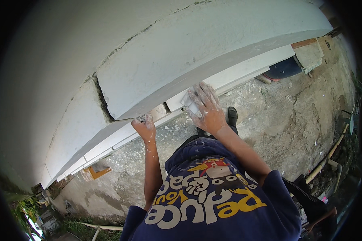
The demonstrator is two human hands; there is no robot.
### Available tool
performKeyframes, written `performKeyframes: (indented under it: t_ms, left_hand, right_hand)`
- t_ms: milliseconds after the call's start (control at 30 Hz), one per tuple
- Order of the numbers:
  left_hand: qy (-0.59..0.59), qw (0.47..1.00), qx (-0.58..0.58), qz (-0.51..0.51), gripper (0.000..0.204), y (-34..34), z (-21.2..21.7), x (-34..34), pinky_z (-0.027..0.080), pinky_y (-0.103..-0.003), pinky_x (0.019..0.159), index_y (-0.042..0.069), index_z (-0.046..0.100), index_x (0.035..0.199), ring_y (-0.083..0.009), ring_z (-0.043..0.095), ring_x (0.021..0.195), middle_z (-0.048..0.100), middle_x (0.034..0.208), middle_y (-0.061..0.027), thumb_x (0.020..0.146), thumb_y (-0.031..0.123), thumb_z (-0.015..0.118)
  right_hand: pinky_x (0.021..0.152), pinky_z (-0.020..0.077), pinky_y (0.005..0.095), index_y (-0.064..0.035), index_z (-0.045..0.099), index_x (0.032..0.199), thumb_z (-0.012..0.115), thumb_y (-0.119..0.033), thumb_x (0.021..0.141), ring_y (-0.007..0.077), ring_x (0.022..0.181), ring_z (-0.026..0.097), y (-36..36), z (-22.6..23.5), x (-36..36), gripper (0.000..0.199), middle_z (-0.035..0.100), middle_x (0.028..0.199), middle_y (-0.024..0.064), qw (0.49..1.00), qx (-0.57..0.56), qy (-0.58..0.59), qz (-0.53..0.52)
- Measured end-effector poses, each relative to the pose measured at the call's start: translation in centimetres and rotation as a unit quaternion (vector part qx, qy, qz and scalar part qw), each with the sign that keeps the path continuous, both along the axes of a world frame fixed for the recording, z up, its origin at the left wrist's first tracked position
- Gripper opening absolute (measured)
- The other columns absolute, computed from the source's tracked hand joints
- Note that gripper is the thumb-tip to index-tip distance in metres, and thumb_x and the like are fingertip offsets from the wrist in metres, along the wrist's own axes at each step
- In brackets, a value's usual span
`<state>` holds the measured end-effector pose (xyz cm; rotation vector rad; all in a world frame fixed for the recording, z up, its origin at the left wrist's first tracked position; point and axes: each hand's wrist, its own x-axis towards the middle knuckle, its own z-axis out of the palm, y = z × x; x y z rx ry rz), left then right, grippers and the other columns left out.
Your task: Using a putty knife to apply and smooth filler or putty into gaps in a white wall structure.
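My right hand [208,109], dusted with white, lies with its fingers spread over a pale rectangular pad [188,103] and presses it against the white strip [245,69] under a thick white ledge [197,48]. My left hand [145,127] is closed around a small grey tool [141,118], whose tip touches the underside of the ledge near a joint. What kind of tool it is cannot be made out. Both arms reach up from my navy printed shirt [213,197].
A dark crack [103,103] splits the ledge to the left of my left hand. Below lies rough concrete ground [285,120] speckled with white. A dark blue barrel [284,68] stands at the wall, poles [328,158] lie to the right, and a yellow wooden piece [97,172] to the left.
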<state>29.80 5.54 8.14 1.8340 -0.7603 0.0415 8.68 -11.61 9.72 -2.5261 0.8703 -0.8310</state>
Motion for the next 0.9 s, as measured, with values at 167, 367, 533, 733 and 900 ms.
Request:
performKeyframes:
  t_ms: [167,367,533,733,900]
  left_hand:
    - [0.047,0.999,-0.005,0.005,0.017,0.1,1.6,-0.6,0.049,-0.032,0.071,-0.005,0.068,0.097,-0.0154,0.061,0.077,0.069,0.087,-0.0087,0.093,0.012,0.071]
    - [0.043,0.999,0.027,0.015,0.021,0.0,0.0,-0.1,0.051,-0.035,0.078,-0.01,0.069,0.101,-0.0188,0.064,0.083,0.073,0.095,-0.0149,0.088,0.007,0.073]
    - [0.051,0.998,0.026,0.007,0.024,0.7,0.9,0.4,0.052,-0.037,0.081,-0.009,0.069,0.102,-0.0218,0.064,0.085,0.073,0.097,-0.0142,0.089,0.01,0.076]
    - [0.055,0.998,0.014,-0.014,0.026,0.1,1.4,0.7,0.051,-0.036,0.088,-0.009,0.069,0.105,-0.0207,0.064,0.091,0.073,0.1,-0.013,0.09,0.01,0.077]
    - [0.095,0.993,0.054,-0.048,0.029,0.8,2.2,0.5,0.05,-0.034,0.091,-0.009,0.067,0.111,-0.0187,0.064,0.097,0.074,0.106,-0.0133,0.09,0.01,0.076]
  right_hand:
    - [0.119,0.0337,0.0531,-0.0052,0.065,0.133,0.073,-0.024,0.089,0.0351,0.142,0.046,-9.8,-0.5,-5.7,0.049,0.054,0.148,0.0164,0.976,-0.11,-0.028,-0.188]
    - [0.123,0.0287,0.0532,-0.0133,0.063,0.137,0.075,-0.032,0.087,0.0336,0.144,0.043,0.4,-0.7,0.1,0.056,0.048,0.154,0.0114,1.0,0.003,-0.013,0.022]
    - [0.122,0.0282,0.0548,-0.0114,0.066,0.131,0.076,-0.029,0.085,0.0302,0.142,0.046,-8.8,-1.1,-5.2,0.05,0.053,0.151,0.0099,0.982,-0.108,-0.027,-0.151]
    - [0.118,0.0327,0.0538,-0.0065,0.07,0.12,0.077,-0.027,0.085,0.0355,0.136,0.049,0.5,0.2,0.3,0.041,0.06,0.138,0.0137,0.995,-0.023,-0.088,-0.043]
    - [0.115,0.0368,0.0514,-0.0029,0.073,0.11,0.078,-0.027,0.085,0.0377,0.132,0.052,-6.9,0.6,-2.7,0.035,0.065,0.13,0.0177,0.983,-0.115,-0.045,-0.134]
